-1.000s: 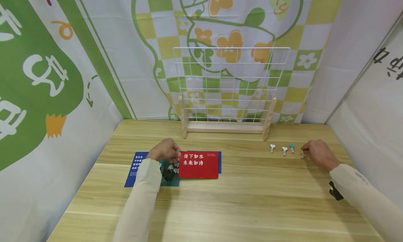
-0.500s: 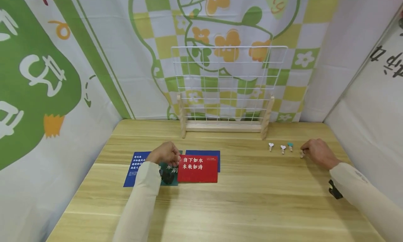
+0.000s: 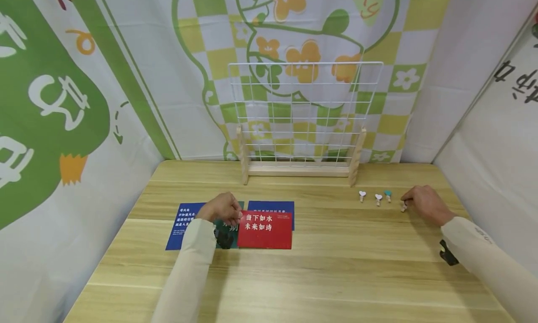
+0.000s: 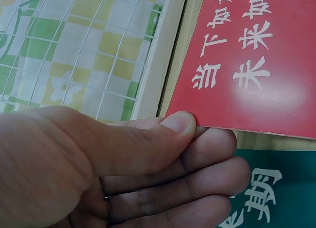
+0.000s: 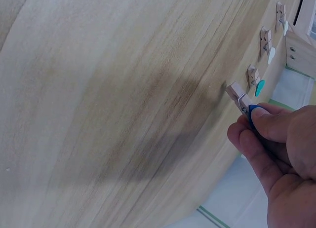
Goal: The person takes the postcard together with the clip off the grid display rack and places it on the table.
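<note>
Between thumb and fingers, my left hand (image 3: 221,208) pinches the upper left corner of a red card (image 3: 265,234) with white characters. Under that hand lies a teal card (image 4: 286,188), partly covered, and a blue card (image 3: 181,225) sits to its left. Another blue card (image 3: 273,206) is partly hidden behind the red one. At the right, my right hand (image 3: 426,204) pinches a small wooden clothespin (image 5: 240,98) by its dark blue end. Beside it on the table are a clothespin with a teal heart (image 5: 254,77) and two with white hearts (image 3: 362,195).
A white wire grid (image 3: 307,98) stands upright in a wooden base (image 3: 298,169) at the back of the wooden table (image 3: 336,267). Patterned cloth (image 3: 201,42) hangs behind it, and printed cloth walls close off both sides.
The red card has moved toward me with my left hand, baring more of the blue card behind it. My right hand keeps its pinch on the clothespin, almost still.
</note>
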Demonstrator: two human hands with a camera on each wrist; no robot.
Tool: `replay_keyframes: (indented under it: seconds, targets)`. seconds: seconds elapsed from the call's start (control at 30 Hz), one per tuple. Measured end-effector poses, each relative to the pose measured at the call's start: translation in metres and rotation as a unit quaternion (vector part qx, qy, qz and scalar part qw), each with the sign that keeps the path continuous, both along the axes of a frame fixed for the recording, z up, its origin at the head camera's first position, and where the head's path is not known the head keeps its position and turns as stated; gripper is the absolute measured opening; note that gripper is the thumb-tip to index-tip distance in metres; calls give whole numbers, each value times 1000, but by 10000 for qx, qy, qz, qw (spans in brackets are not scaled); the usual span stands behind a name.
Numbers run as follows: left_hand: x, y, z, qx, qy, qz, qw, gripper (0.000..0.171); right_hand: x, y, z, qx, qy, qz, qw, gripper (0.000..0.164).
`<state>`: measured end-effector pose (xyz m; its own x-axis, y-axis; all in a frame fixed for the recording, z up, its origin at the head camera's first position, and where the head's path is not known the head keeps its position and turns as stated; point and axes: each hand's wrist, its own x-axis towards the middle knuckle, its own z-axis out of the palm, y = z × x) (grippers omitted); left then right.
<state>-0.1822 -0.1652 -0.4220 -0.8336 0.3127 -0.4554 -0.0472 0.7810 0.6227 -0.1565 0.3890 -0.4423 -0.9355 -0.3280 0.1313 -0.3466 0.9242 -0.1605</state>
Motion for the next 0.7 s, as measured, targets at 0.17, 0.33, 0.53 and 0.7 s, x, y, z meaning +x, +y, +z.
replay_keyframes:
  seconds: [0.17, 0.33, 0.53, 0.7]
  targets:
    - [2, 2, -5, -14, 49, -32, 10000, 13, 0, 1, -1, -66, -54, 20, 10000, 13]
    - [5, 6, -8, -89, 51, 2, 9999, 12, 1, 4, -3, -50, -65, -5, 10000, 13]
    - [8, 9, -9, -153, -81, 108, 9998, 11, 1, 7, -5, -16, -74, 25, 10000, 13]
    - [11, 9, -7, -267, -70, 132, 9995, 10, -2, 5, -4, -81, -61, 86, 9999, 14]
